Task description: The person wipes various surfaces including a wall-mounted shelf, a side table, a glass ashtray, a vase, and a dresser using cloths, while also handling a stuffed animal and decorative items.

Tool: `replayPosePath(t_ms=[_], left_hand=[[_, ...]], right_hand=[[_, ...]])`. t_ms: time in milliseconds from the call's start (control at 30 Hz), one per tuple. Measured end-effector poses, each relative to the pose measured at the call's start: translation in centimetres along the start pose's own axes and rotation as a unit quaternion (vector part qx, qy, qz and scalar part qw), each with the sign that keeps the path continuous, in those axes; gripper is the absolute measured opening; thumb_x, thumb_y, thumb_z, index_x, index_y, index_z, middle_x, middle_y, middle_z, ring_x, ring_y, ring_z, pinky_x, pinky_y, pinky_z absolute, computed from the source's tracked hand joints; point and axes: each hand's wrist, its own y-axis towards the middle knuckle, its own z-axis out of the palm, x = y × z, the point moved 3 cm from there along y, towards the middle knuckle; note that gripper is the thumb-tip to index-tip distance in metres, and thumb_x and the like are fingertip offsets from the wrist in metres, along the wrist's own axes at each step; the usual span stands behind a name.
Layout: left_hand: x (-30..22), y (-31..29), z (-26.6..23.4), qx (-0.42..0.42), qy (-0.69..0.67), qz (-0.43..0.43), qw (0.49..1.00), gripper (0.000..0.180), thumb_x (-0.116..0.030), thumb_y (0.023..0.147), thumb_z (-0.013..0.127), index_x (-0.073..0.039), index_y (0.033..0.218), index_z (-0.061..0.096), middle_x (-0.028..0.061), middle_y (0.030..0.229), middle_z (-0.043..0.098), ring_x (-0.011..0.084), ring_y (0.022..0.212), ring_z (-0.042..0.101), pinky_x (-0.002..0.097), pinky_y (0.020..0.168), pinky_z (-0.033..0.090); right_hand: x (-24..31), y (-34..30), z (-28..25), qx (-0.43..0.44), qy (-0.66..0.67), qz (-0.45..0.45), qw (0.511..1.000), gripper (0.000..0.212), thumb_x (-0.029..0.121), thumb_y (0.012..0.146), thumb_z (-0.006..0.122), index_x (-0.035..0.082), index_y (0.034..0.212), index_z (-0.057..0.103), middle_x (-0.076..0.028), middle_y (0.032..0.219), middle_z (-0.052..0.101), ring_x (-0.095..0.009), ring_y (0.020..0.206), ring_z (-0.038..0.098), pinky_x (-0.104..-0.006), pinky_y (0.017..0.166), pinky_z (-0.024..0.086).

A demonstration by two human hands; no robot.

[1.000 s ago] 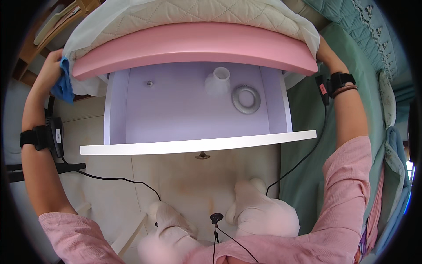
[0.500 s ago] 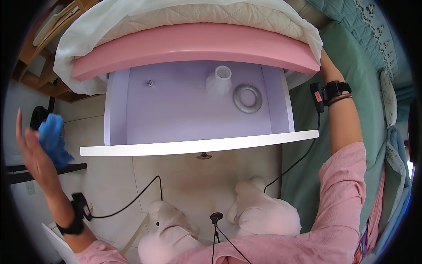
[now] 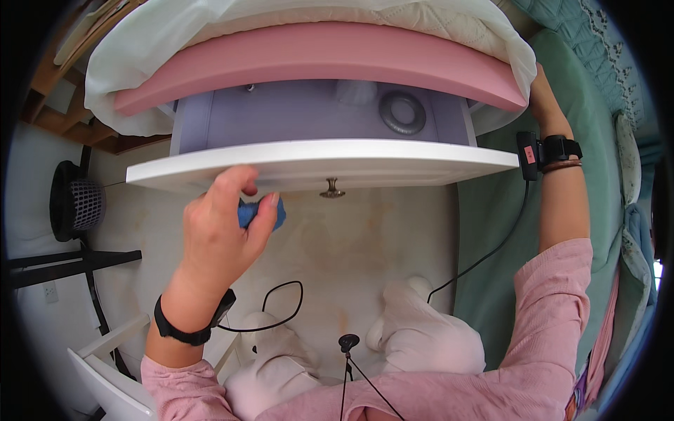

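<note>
A pale quilted cover (image 3: 295,21) drapes over the top of a piece of furniture whose thick pink top (image 3: 316,59) curves across the upper part of the view. Beneath it an open lilac drawer (image 3: 302,116) juts toward the person, its white front panel (image 3: 323,163) running from left to right with a small metal knob (image 3: 332,189) at the middle of its lower edge. To the right lies a green bedspread (image 3: 604,105), reaching down the right side of the view. The floor (image 3: 365,238) below the drawer is pale and worn, and the person's knees in light trousers (image 3: 428,330) rest on it.

At the back of the drawer, toward its right corner, a grey ring (image 3: 402,112) lies flat; just left of it stands a translucent cup (image 3: 354,91), half hidden under the pink top. On the floor at the left sits a black round fan (image 3: 76,200).

The left hand (image 3: 221,228) is raised just below the left part of the drawer's front edge, fingers curled and pinching a bunched blue cloth (image 3: 261,210) between thumb and fingertips. The right hand (image 3: 539,88) reaches up beside the drawer's right end, against the edge of the pink top; its fingers are hidden, so whether it grips cannot be told. Both wrists wear black bands with cables.
</note>
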Motion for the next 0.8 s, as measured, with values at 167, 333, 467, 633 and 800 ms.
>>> replayPosePath(t_ms=[167,333,467,633,800], left_hand=[[1.6,2.8,1.0,-0.014,0.003,-0.060,0.998,0.037,-0.008,0.074,0.063,-0.006,0.108,0.048,0.0109,0.082,0.057,0.0246,0.058,0.055,0.0312,0.052,0.045],[3.2,3.5,2.3,-0.010,0.006,-0.120,0.993,0.038,-0.013,0.077,0.061,-0.008,0.111,0.047,0.0117,0.091,0.057,0.0248,0.061,0.055,0.0319,0.056,0.045],[3.4,3.6,2.0,-0.023,0.030,-0.094,0.995,0.038,-0.012,0.077,0.060,-0.008,0.112,0.047,0.0103,0.092,0.059,0.0230,0.063,0.055,0.0304,0.057,0.045],[5.4,3.3,-2.9,-0.245,0.036,-0.089,0.965,0.040,-0.015,0.080,0.061,-0.005,0.116,0.045,0.0075,0.080,0.063,0.0147,0.065,0.056,0.0268,0.061,0.044],[10.2,3.1,-8.0,-0.304,0.011,-0.118,0.945,0.037,-0.014,0.084,0.058,-0.003,0.118,0.050,0.0052,0.079,0.063,0.0086,0.068,0.053,0.0213,0.063,0.042]], right_hand=[[-0.4,1.1,-1.1,-0.029,0.015,-0.035,0.999,0.036,0.026,0.082,0.055,0.002,0.109,0.058,-0.005,0.093,0.062,-0.012,0.082,0.056,-0.0255,0.070,0.044],[-1.9,2.3,-1.7,-0.026,0.044,-0.016,0.999,0.037,0.026,0.083,0.055,0.001,0.109,0.057,-0.007,0.094,0.061,-0.012,0.081,0.056,-0.0249,0.070,0.044],[-3.3,3.1,-1.8,-0.008,0.068,-0.070,0.995,0.039,0.027,0.085,0.052,-0.005,0.108,0.055,-0.005,0.095,0.059,-0.010,0.081,0.054,-0.0246,0.070,0.044],[-3.5,2.4,-2.0,-0.022,0.108,-0.034,0.993,0.039,0.025,0.085,0.053,-0.004,0.111,0.053,-0.007,0.098,0.059,-0.010,0.083,0.054,-0.0243,0.073,0.044],[-1.7,2.2,-1.6,-0.013,0.079,-0.040,0.996,0.038,0.023,0.084,0.054,-0.003,0.112,0.053,-0.007,0.101,0.059,-0.011,0.086,0.055,-0.0240,0.075,0.044]])
